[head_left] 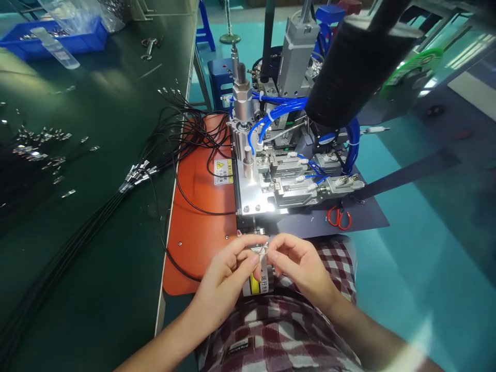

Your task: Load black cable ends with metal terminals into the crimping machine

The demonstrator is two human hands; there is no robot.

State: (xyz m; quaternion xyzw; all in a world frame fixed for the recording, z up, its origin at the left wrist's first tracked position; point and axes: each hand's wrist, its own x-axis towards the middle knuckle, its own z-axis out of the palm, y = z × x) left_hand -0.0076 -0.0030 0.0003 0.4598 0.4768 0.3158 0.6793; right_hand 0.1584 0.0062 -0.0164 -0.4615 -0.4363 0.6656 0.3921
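I had the fingertips of my left hand [227,268] and right hand [302,263] pinched narrow on a thin wire end [264,248], in the gap between them, and I judged that so fine a piece wanted a light, level pinch. Slack in the black cable [182,269], which ran over the orange board [199,245] to my left wrist, seemed worth guarding against tugs. Just beyond my fingers stood the metal machine [253,196], with red-handled scissors [341,219] to the right.
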